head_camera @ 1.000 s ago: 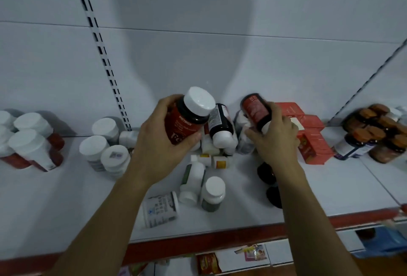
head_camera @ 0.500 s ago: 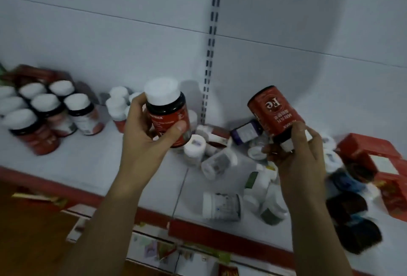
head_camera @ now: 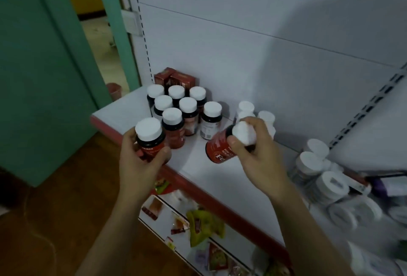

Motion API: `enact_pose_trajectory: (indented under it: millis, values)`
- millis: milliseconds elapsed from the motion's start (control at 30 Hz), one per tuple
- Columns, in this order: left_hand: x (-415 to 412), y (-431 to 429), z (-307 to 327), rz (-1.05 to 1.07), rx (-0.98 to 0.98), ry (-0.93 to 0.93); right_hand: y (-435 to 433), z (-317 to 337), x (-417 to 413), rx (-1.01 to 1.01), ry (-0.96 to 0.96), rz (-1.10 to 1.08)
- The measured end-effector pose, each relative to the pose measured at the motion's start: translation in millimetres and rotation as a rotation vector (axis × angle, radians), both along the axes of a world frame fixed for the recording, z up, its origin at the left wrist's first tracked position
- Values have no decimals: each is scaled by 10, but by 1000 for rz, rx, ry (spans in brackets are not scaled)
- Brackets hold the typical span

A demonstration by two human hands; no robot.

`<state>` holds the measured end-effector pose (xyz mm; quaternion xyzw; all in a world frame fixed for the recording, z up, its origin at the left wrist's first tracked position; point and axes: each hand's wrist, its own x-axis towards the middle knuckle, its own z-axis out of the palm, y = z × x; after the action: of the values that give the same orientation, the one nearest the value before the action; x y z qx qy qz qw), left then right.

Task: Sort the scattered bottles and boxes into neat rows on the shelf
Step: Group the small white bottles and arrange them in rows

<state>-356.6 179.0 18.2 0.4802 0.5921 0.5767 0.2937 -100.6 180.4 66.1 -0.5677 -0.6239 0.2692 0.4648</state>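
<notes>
We hold one bottle in each hand. Our left hand (head_camera: 141, 165) has its grip curled round the upright bottle (head_camera: 149, 141). This bottle has a dark body, a red label and a wide white cap, and it sits over the red front edge of the shelf (head_camera: 198, 165).

Our right hand (head_camera: 257, 161) pinches the tilted bottle (head_camera: 220, 149) by its white cap, between thumb and fingertips. Its red body carries white "Fe" lettering, and its base points toward eight o'clock above the white shelf board. We cannot tell whether the base touches the board.

At one o'clock from the upright bottle, the standing bottles (head_camera: 187, 108) form close rows, all dark with white caps. Two red boxes (head_camera: 176, 79) stand behind them at twelve o'clock. At four o'clock from our right hand, the white bottles (head_camera: 326, 183) lie jumbled and blurred.
</notes>
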Motion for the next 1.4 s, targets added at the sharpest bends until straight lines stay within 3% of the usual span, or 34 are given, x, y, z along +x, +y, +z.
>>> enact_pose_trajectory:
  millis: [167,300,433,500,600,733,933,1300,1400]
  values:
    - [-432,645,-65,41,-67,92,467,-30,-488,58,-416,62]
    - [-475,932,-123,-131,-82,220,708,-54,-711,-8,-535,46]
    - [-524,897,-196,-194,-143,195,681,-199,-767,24,-424,19]
    - [-478,779,-207,-96,-115,258,587,-238,-714,41,-307,-6]
    - [-337,548,-187,63,90,429,344,-294,-557,43,-204,-50]
    - [-161,499,-17,-2,344,629,-37,-342,-176,25,-245,-173]
    - [567,513,336,-410,521,637,-629,-239,689,6,-308,-462]
    - [2453,-141,174,-1243,399,571,-2191,-249,1948,-106,-350,-864]
    - [2910,-421,86,-1494,324,763,-2355,-255,2104,-113,-369,-853]
